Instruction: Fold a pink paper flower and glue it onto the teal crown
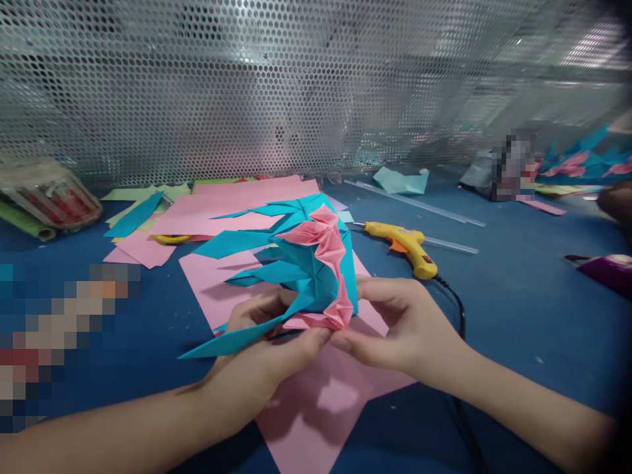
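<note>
A folded paper origami piece (pixel 316 270), blue with long pointed petals and a strip of small pink folds, is held up in front of me. My left hand (pixel 276 349) grips its lower left side, the thumb on the bottom edge and the other fingers partly hidden behind the blue petals. On the lower right, my right hand (pixel 399 322) pinches the rim between thumb and fingers. The two thumbs almost meet below the lowest pink fold. Beneath the hands lie pink paper sheets (pixel 316 428) on the blue table (pixel 523 316).
A yellow glue gun (pixel 399 240) with a black cord lies right of the origami, near clear glue sticks (pixel 419 204). Stacked pink paper (pixel 237 197), a plastic jar (pixel 49 194) and a metal mesh wall (pixel 276 85) stand behind. A purple object (pixel 607 271) lies far right.
</note>
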### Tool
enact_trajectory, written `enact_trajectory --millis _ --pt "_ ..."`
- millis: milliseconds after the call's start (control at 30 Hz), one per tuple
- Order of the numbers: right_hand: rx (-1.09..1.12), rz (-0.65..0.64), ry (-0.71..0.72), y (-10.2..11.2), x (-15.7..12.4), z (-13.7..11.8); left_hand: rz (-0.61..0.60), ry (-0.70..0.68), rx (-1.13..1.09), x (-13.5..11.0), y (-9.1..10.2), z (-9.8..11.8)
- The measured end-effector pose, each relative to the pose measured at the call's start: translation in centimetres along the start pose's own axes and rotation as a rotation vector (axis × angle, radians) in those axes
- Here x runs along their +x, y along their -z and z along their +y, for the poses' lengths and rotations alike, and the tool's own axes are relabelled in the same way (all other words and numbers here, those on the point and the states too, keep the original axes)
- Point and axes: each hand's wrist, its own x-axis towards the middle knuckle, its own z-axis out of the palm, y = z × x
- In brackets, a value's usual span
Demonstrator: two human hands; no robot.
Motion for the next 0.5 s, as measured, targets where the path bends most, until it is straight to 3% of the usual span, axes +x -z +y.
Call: enact_trajectory --millis 267,500 --pt "-0.104 -0.003 0.142 0.1 0.0 0.2 0.021 -0.049 0.015 -0.4 0.0 0.5" --pt "-0.147 0.016 0.264 0.1 0.0 0.0 -0.047 -0.097 0.153 -0.8 0.1 1.4"
